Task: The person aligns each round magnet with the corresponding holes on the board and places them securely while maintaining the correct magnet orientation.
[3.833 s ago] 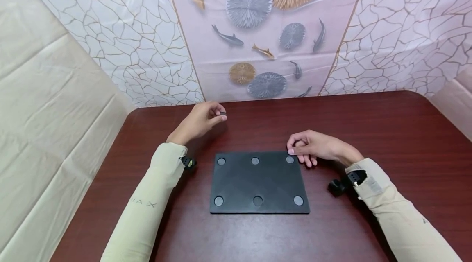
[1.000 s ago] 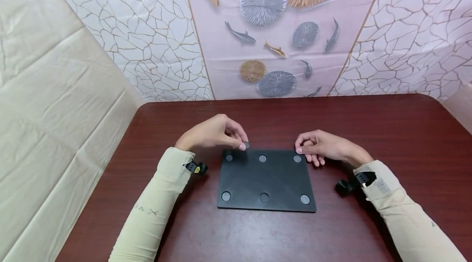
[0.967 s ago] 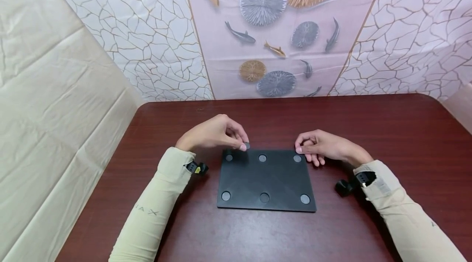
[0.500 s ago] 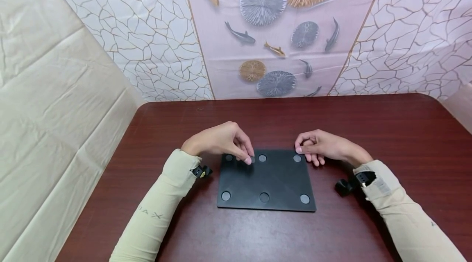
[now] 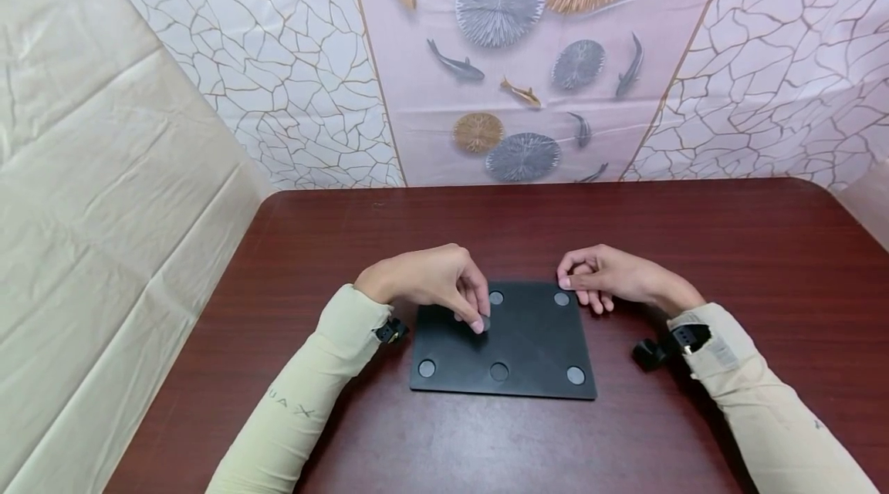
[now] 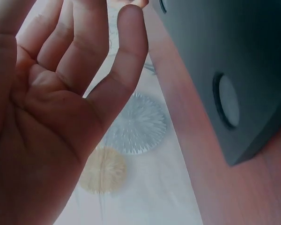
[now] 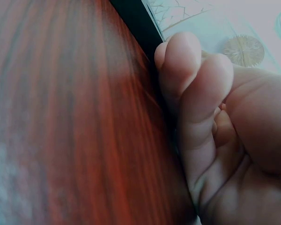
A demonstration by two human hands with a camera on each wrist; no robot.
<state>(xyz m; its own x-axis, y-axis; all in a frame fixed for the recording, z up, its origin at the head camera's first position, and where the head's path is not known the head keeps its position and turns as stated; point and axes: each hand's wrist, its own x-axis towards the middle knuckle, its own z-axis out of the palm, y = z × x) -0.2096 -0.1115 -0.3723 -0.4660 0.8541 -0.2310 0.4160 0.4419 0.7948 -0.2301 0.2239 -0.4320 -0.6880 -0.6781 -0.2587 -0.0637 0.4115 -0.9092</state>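
Observation:
A black rectangular board (image 5: 531, 340) lies flat on the table, with round recesses along its far and near edges. Grey discs fill the visible recesses, except the darker near-middle recess (image 5: 499, 372). Between thumb and fingertips, my left hand (image 5: 437, 278) pinches a small dark grey disc (image 5: 486, 323) above the board's left-centre. This hand covers the far-left recess. In the left wrist view the palm shows, but the pinched disc does not. My right hand (image 5: 604, 274) grips the board's far-right corner between thumb and forefinger, other fingers curled beside it.
The dark red-brown table (image 5: 333, 224) surrounds the board. Behind it hangs a patterned sheet (image 5: 521, 93) with fish and round motifs. A cream cloth (image 5: 104, 208) bounds the left side. Black wrist cameras (image 5: 649, 355) sit near the tabletop.
My left hand has carried the disc from beyond the board's far-left side rightward and nearer, over the board. My right hand keeps its place at the corner. The view has shifted slightly.

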